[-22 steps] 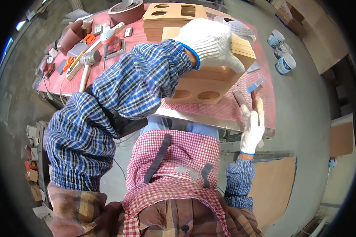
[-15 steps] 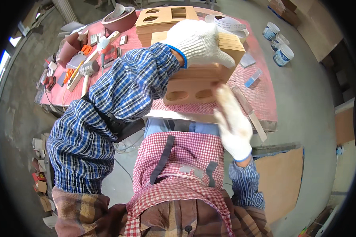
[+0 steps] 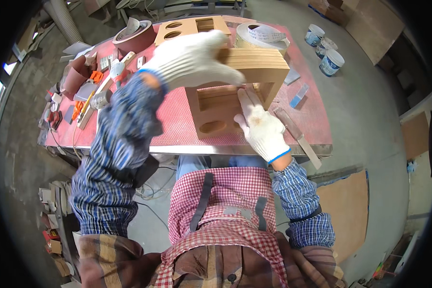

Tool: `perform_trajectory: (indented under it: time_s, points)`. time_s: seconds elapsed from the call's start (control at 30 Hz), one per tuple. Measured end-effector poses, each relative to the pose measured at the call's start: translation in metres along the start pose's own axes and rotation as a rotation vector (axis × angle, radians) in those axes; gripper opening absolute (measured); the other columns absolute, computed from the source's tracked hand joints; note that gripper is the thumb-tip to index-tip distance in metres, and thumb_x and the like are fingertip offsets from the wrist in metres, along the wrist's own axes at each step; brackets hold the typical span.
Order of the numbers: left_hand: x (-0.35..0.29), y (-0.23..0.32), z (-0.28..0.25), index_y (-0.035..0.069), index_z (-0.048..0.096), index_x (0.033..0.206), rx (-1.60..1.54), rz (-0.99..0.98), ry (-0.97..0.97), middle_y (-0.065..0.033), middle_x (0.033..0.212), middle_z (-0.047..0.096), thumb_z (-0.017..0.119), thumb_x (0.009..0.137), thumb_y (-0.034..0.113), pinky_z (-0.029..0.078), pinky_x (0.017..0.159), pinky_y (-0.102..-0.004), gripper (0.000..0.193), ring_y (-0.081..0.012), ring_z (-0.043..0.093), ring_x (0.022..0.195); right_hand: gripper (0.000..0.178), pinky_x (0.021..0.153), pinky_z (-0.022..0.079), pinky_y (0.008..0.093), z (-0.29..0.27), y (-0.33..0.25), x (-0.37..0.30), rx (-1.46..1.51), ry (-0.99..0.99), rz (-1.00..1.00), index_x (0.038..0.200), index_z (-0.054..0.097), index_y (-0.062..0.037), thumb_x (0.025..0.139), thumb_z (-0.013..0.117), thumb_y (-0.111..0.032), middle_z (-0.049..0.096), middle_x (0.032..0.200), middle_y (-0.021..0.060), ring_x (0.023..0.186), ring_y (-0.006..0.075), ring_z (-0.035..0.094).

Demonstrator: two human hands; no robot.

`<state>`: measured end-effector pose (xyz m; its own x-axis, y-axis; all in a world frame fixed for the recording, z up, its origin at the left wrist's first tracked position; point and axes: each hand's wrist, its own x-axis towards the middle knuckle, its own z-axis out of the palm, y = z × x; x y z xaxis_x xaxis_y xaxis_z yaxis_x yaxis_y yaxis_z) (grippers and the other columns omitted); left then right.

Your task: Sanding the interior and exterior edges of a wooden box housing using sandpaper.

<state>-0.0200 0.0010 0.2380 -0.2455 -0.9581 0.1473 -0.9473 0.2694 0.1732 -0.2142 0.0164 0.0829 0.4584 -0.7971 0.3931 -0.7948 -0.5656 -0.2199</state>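
Observation:
A block of several wooden panels (image 3: 257, 58) stands on edge on the pink-covered table (image 3: 170, 115). Its front panel has a rectangular cutout and an oval-looking round hole; my right hand covers part of that front. My left hand (image 3: 189, 60), in a white knit glove, is over the block's upper left corner, fingers stretched out and thumb apart. Whether it touches the wood I cannot tell. My right hand (image 3: 261, 127), gloved too, lies against the front face with its fingers extended near the cutout. Neither hand grips anything.
Behind lie more cut panels (image 3: 192, 28), a brown abrasive roll (image 3: 134, 38) and a pale roll (image 3: 261, 36). A mallet (image 3: 101, 99) and other tools crowd the left side. A flat wooden-handled tool (image 3: 297, 137) lies front right. Tubs (image 3: 331, 63) stand on the floor.
My left hand has moved left from the block's top, uncovering the layered edges. My right hand has come in from the right onto the front face. The view has shifted slightly.

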Motion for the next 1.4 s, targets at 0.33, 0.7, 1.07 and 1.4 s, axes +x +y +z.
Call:
perform_trajectory:
  time_s: [0.33, 0.7, 1.07, 1.4]
  points:
    - [-0.043, -0.030, 0.132, -0.001, 0.043, 0.131, -1.312, -0.161, 0.639, -0.0139, 0.121, 0.055, 0.066, 0.089, 0.027, 0.044, 0.096, -0.0342, 0.055, -0.0210, 0.054, 0.109, 0.055, 0.071, 0.057, 0.0339, -0.004, -0.004, -0.001, -0.104, 0.019, -0.007, 0.140, 0.043, -0.0099, 0.092, 0.056, -0.033, 0.046, 0.144, 0.0121, 0.090, 0.0271, 0.067]
    - [-0.040, -0.020, 0.149, -0.002, 0.051, 0.114, -1.105, -0.203, 0.838, -0.0108, 0.099, 0.059, 0.059, 0.084, 0.015, 0.047, 0.082, -0.0303, 0.035, -0.0167, 0.054, 0.089, 0.057, 0.073, 0.055, 0.0366, -0.036, -0.028, -0.011, -0.207, -0.145, 0.032, 0.133, 0.049, -0.0056, 0.088, 0.060, -0.039, 0.052, 0.134, 0.0129, 0.083, 0.0281, 0.067]
    - [-0.045, -0.049, 0.178, 0.003, 0.061, 0.100, -0.260, 0.052, 0.946, -0.0270, 0.126, 0.051, 0.060, 0.080, 0.001, 0.051, 0.082, -0.0445, 0.020, -0.0431, 0.058, 0.101, 0.056, 0.106, 0.036, 0.0459, -0.005, -0.049, 0.000, -0.113, 0.048, -0.188, 0.123, 0.053, -0.0003, 0.080, 0.065, -0.035, 0.054, 0.123, 0.0158, 0.120, 0.0318, 0.046]
    - [-0.045, -0.055, 0.189, -0.003, 0.061, 0.109, -0.105, -0.123, 0.927, -0.0212, 0.108, 0.061, 0.056, 0.080, 0.002, 0.049, 0.089, -0.0424, 0.029, -0.0383, 0.059, 0.102, 0.040, 0.079, 0.051, 0.0421, -0.021, -0.035, 0.010, 0.565, 0.215, 0.185, 0.115, 0.061, -0.0023, 0.087, 0.066, -0.031, 0.061, 0.103, 0.0211, 0.090, 0.0362, 0.063]
